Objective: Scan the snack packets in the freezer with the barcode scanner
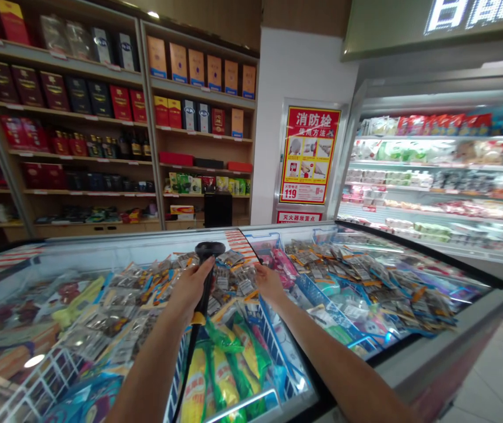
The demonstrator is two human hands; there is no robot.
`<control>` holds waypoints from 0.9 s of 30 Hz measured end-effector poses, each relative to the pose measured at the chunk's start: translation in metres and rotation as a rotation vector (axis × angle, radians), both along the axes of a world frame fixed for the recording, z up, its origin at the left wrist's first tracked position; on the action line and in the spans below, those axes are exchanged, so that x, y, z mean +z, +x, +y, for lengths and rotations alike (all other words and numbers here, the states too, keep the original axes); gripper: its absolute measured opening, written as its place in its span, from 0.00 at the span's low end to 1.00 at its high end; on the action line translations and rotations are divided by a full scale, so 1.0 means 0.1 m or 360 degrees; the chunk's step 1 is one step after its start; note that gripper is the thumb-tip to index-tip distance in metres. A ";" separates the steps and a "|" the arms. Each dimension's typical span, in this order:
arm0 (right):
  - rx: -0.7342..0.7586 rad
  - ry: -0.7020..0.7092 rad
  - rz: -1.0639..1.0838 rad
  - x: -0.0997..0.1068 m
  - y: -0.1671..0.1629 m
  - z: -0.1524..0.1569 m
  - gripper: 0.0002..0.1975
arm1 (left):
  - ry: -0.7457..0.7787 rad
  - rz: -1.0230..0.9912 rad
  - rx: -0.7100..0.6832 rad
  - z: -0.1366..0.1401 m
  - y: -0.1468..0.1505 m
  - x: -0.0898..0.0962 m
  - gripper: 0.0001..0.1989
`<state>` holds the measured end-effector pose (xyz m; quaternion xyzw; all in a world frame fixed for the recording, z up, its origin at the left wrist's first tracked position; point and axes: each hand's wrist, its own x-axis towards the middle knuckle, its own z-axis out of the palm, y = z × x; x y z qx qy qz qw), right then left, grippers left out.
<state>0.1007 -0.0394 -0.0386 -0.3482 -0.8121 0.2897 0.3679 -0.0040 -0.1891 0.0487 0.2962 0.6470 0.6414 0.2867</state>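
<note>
- Left hand (194, 288): fingers clamp the black plastic hand scanner (210, 249) above shiny silver-orange packets (245, 283).
- Right hand (270, 283): curled; can't tell if fingers grip.
- Thin black cord (190, 358) dangles, so might snag the blue wire basket (277, 342).

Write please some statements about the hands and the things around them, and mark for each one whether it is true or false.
1. The left hand holds a black scanner. True.
2. The right hand also grips the black scanner. False: it is apart from it.
3. Yellow-and-green packs lie in a blue basket. True.
4. The wall poster is plain blue. False: it is mainly red and yellow, with pictures and writing.
5. Small packets lie on both sides of the right hand. True.
</note>
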 end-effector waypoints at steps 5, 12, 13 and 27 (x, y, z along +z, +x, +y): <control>-0.0077 0.0146 -0.0221 0.09 0.15 0.05 0.17 | -0.0036 -0.0020 -0.0008 0.02 0.07 -0.01 0.15; -0.0722 0.0237 -0.0561 0.06 0.78 0.73 0.21 | -0.0077 0.0011 -0.0132 0.07 0.15 -0.08 0.19; -0.0773 0.0248 -0.0666 0.05 0.85 0.82 0.22 | -0.0080 0.0018 -0.0133 0.07 0.15 -0.08 0.19; -0.0653 0.0404 -0.1104 0.11 0.82 0.71 0.17 | -0.0143 0.0041 -0.0253 0.12 0.16 -0.14 0.20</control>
